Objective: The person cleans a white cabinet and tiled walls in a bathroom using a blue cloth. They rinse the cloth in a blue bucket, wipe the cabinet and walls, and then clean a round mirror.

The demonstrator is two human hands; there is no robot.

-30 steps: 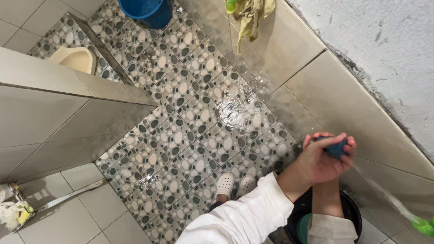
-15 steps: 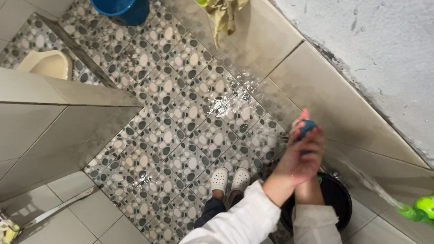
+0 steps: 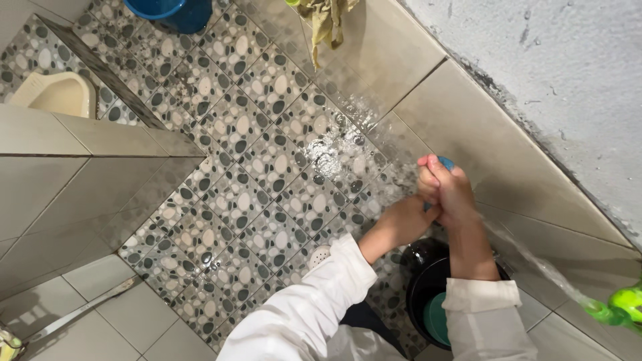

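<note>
Above the black bucket [image 3: 420, 281], right hand [image 3: 449, 190] hiding blue sponge [image 3: 446, 162], left hand [image 3: 404, 222] touching

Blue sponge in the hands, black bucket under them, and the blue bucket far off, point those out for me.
Blue sponge [image 3: 446, 162], head view, exposed top edge above the fingers.
Black round bucket [image 3: 420, 281], head view, left rim.
Blue plastic bucket [image 3: 167, 9], head view, side wall at the picture's top.

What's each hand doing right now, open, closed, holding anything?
Left hand: curled against the right one; whether it grips anything cannot be told.
Right hand: closed around a small blue object, in the water stream.
</note>
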